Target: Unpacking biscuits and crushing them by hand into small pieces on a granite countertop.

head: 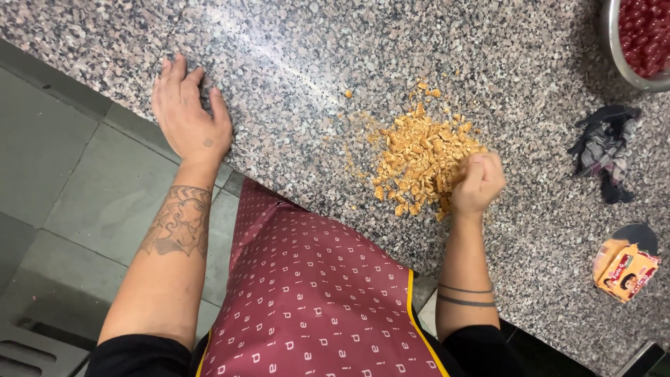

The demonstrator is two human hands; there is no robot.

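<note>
A heap of golden-brown crumbled biscuit pieces [419,157] lies on the speckled granite counter [300,77]. My right hand [477,183] is closed into a fist at the heap's right edge, pressing into the crumbs, some of them seemingly in its grip. My left hand [187,115] rests flat, palm down, on the counter near its front edge, well left of the heap, holding nothing. A few stray crumbs [347,93] lie above and left of the heap.
A steel bowl of red round fruit [642,42] stands at the top right corner. A dark crumpled cloth [606,148] lies right of the heap. An orange biscuit packet [623,269] sits near the counter's edge. Grey floor tiles [63,181] show at left.
</note>
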